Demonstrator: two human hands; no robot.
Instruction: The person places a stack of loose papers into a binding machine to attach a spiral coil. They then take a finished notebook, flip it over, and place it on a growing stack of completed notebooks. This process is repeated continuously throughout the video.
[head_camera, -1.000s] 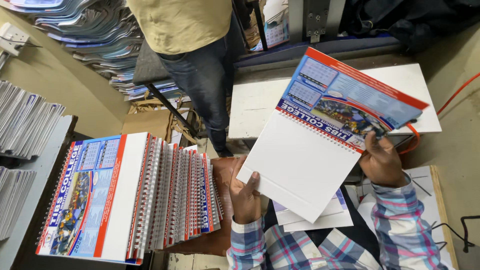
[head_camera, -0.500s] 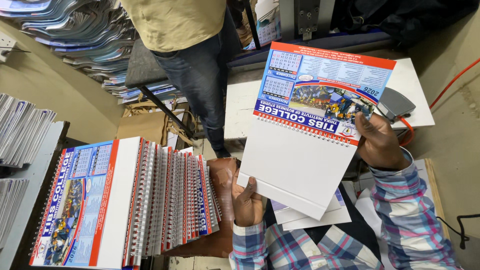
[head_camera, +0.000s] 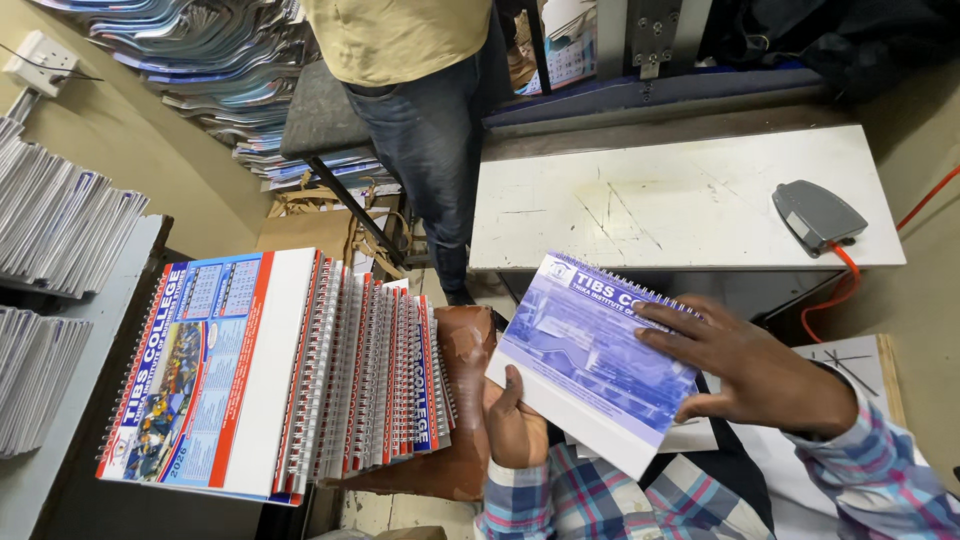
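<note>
The person holds a spiral-bound desk calendar (head_camera: 590, 360) folded shut over their lap, its blue-tinted printed cover facing up and its wire binding along the far edge. The left hand (head_camera: 515, 425) grips the calendar's near left edge from below, thumb curled up onto the cover. The right hand (head_camera: 745, 370) lies flat on top, fingers (head_camera: 665, 325) spread and pressing the cover near the wire binding, palm at the right edge. Under the calendar, loose white sheets (head_camera: 690, 437) rest on the lap.

To the left, a row of matching spiral-bound calendars (head_camera: 300, 380) leans together, the outermost one showing its red-and-blue printed face. A worn brown seat (head_camera: 462, 400) sits between that row and the left hand.

Ahead stands a scratched white tabletop (head_camera: 650, 200), with a grey foot pedal (head_camera: 818, 215) near its right edge, an orange cable (head_camera: 850, 285) trailing off it. Another person (head_camera: 420, 90) in jeans stands beyond the tabletop's left end. Stacks of printed sheets (head_camera: 60, 230) fill shelves at the far left.
</note>
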